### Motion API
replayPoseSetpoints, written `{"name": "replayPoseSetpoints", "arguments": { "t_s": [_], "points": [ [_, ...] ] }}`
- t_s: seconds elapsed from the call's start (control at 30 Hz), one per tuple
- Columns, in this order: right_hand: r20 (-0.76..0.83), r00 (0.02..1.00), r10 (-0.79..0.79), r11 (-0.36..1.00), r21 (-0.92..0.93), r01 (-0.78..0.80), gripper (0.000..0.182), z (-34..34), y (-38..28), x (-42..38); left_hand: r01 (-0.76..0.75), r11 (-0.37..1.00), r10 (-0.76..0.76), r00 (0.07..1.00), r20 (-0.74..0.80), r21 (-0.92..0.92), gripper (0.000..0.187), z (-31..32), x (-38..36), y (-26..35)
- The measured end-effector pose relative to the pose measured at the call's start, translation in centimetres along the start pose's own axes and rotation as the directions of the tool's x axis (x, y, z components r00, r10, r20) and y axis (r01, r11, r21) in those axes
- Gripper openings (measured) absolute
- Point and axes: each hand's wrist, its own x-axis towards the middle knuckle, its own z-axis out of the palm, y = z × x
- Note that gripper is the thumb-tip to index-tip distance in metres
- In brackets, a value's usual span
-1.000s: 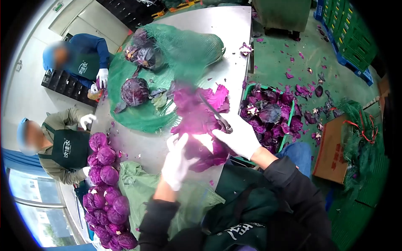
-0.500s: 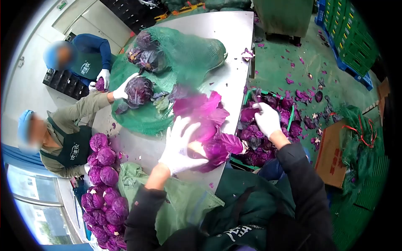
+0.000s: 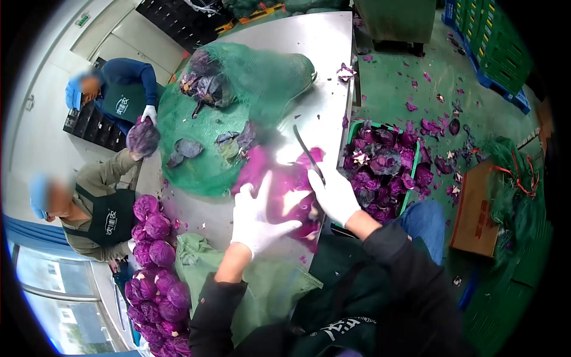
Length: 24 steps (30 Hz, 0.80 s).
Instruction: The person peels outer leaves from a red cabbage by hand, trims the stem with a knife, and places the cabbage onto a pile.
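Observation:
A red cabbage with loose bright purple leaves lies on the steel table in front of me. My left hand, in a white glove, rests on its near left side with fingers spread. My right hand, also gloved, grips a dark knife whose blade points up and away over the cabbage's right side.
A green net sack with more cabbages lies farther on the table. A green crate of purple trimmings stands right of the table. Trimmed cabbages pile up at lower left. Two other people work at the left; one holds a cabbage.
My right hand came back from the crate to the cabbage with the knife. The person at the left lifted a cabbage off the net sack and drew it toward themselves.

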Motion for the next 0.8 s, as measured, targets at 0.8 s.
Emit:
{"name": "replayPoseSetpoints", "arguments": {
  "t_s": [0.8],
  "points": [
    [0.192, 0.979, -0.067, 0.922, -0.362, 0.135, 0.063, -0.4, -1.4, -5.4, 0.02, 0.934, -0.082, 0.984, -0.158, -0.357, 0.108, 3.1, -0.4, 1.0]
  ]
}}
